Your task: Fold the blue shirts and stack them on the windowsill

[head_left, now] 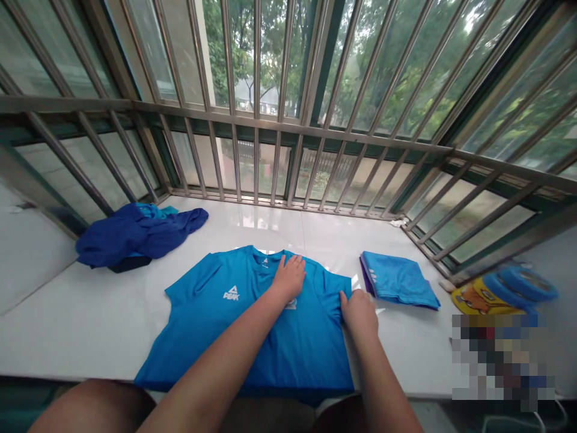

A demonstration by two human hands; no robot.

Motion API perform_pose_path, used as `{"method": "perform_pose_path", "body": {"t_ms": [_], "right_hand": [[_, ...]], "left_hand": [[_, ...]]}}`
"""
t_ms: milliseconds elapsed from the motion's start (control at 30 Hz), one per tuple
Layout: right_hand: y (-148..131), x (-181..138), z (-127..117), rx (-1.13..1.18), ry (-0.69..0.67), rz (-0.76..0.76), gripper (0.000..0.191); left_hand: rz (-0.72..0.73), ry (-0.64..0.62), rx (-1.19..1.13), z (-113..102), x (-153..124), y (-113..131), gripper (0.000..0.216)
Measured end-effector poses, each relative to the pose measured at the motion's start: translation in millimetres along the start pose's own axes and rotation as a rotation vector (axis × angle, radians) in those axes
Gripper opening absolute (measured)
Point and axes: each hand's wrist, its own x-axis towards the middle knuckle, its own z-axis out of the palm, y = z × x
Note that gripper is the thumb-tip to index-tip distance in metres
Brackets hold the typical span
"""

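In the head view, the left arm [225,352] slanted across the blue T-shirt [293,346] spread on the white ledge [72,325], its left hand [289,278] lying palm-down (fingers extended, unclenched) beside the collar [256,255], while the right hand [362,313] pinched the sleeve [334,287] edge.

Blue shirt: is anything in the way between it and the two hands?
No, nothing visible. The left hand rests on the shirt, near the collar, and the right hand touches a sleeve. The folded clothes lie farther right, not between them.
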Motion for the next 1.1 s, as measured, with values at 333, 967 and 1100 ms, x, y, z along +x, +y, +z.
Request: {"method": "perform_pose_path", "body": {"t_ms": [333, 967, 1100], "right_hand": [[20.0, 5.8, -10.8, 0.267, 0.079, 0.121, 0.047], [-2.9, -101.1, -25.0, 0.027, -0.048, -0.991, 0.017], [24.7, -88.8, -25.6, 0.107, 0.012, -0.779, 0.021]], "left_hand": [[0.201, -0.093, -0.099, 11.3, 13.5, 13.6, 0.051], [-0.06, -0.045, -0.6, -5.3, 23.6, -6.7, 0.058], [-0.03, -0.053, -0.57, -3.4, 28.9, -6.4, 0.051]]}}
